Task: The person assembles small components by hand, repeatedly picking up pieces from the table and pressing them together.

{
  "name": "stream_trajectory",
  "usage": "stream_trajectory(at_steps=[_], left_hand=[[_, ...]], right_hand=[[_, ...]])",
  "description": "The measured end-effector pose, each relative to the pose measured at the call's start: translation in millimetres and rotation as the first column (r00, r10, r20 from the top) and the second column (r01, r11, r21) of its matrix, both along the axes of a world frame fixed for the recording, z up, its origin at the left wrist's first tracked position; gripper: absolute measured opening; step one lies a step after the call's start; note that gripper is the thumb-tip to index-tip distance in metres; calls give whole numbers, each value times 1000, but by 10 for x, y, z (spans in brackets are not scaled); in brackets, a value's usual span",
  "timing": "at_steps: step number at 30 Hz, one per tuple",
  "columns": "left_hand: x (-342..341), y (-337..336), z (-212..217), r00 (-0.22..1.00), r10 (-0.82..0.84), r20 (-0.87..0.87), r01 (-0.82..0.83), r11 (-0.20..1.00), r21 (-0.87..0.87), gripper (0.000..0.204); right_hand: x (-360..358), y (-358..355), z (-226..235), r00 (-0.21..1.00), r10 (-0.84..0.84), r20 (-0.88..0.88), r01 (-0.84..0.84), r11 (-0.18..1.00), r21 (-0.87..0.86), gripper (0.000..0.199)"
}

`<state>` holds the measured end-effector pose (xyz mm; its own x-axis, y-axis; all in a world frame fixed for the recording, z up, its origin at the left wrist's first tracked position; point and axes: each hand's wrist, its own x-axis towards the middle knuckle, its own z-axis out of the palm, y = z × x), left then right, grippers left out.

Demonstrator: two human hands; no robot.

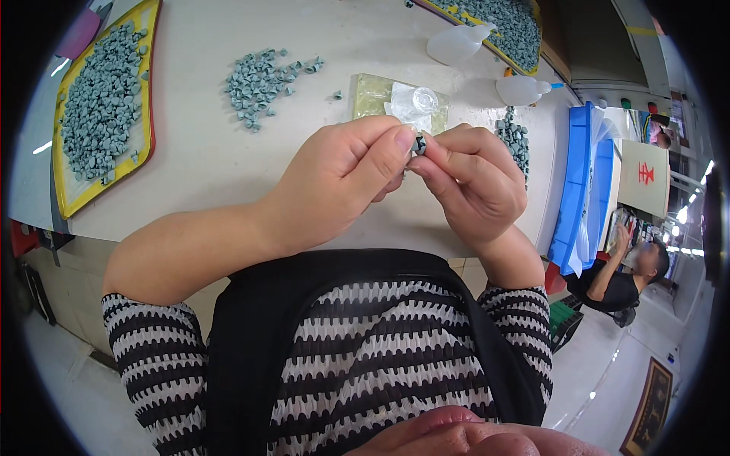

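A small dark grey-green piece (419,145) is pinched between my two hands in front of my chest, over the table's near edge. My left hand (334,171) is closed, with its thumb and forefinger at the piece's left side. From the other side, the thumb and fingertips of my right hand (480,178) grip it too. Fingers cover most of the piece, so its exact shape is hidden. Just beyond my fingertips lies a yellowish flat block (370,99) with crumpled clear film (403,102) and a small round clear dish (425,99) on it.
Loose grey-green pieces (255,87) lie left of the block. Full yellow trays stand at far left (67,199) and far right (538,45). Two squeeze bottles (455,45) (521,90) and another small pile (513,144) are to the right. Beyond are a blue bin (572,194) and a person (616,281).
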<state>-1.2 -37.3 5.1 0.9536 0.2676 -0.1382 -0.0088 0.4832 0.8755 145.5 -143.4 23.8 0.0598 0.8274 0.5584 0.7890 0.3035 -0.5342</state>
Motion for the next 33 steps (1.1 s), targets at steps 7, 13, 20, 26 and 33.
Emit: stream_trajectory(at_steps=[7,13,20,26,33], left_hand=[[-5,-15,44,995,-92,23,94,920,-380,34],[29,70,82,980,-200,-2,169,836,-522,35],[13,51,68,988,-151,-8,130,877,-462,35],[14,20,47,998,-53,18,56,972,-227,32],[65,-17,18,998,-3,-69,3,1000,6,30]], right_hand=[[12,-13,39,999,6,-49,-7,1000,-24,19],[44,-19,56,989,-29,-142,12,993,-118,14],[52,-2,57,983,-36,-180,10,990,-142,18],[65,2,75,999,9,-33,-11,997,-72,26],[101,-43,53,1000,13,2,-13,994,-107,24]])
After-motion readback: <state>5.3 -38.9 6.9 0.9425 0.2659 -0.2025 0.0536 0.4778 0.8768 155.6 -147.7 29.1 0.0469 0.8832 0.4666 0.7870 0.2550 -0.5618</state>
